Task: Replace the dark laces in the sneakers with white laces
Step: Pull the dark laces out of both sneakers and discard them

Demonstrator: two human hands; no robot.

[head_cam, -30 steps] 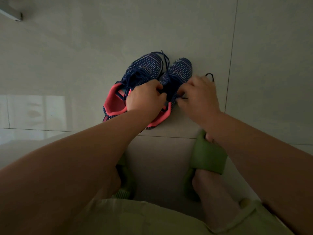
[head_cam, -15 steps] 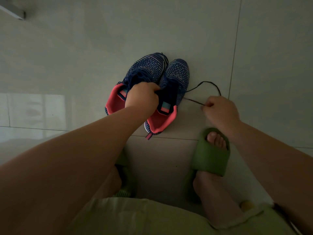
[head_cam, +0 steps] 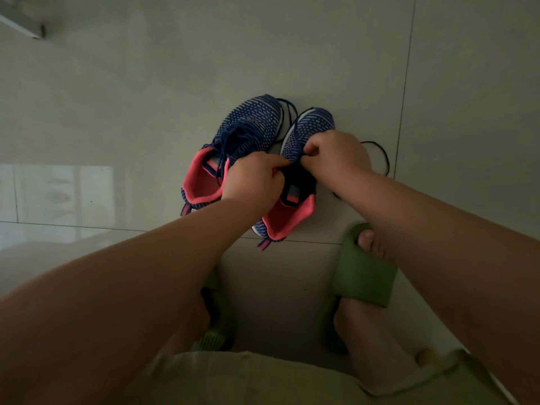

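Head view:
- Right-hand blue knit sneaker with pink lining (head_cam: 309,127): on the grey tiled floor (head_cam: 146,97), touching its twin; tongue label unreadable.
- Left-hand blue knit sneaker (head_cam: 251,121): still laced.
- Thin dark lace (head_cam: 380,150): loose loop right of the pair.
- Left hand (head_cam: 254,179): fingers curled, gripping the right-hand sneaker's throat.
- Right hand (head_cam: 336,156): pinching at that sneaker's eyelets.
- Green foam slide sandal (head_cam: 362,276): worn, near the heels.

Home floor, pale glossy tiles (head_cam: 292,48), green slippers (head_cam: 365,276)
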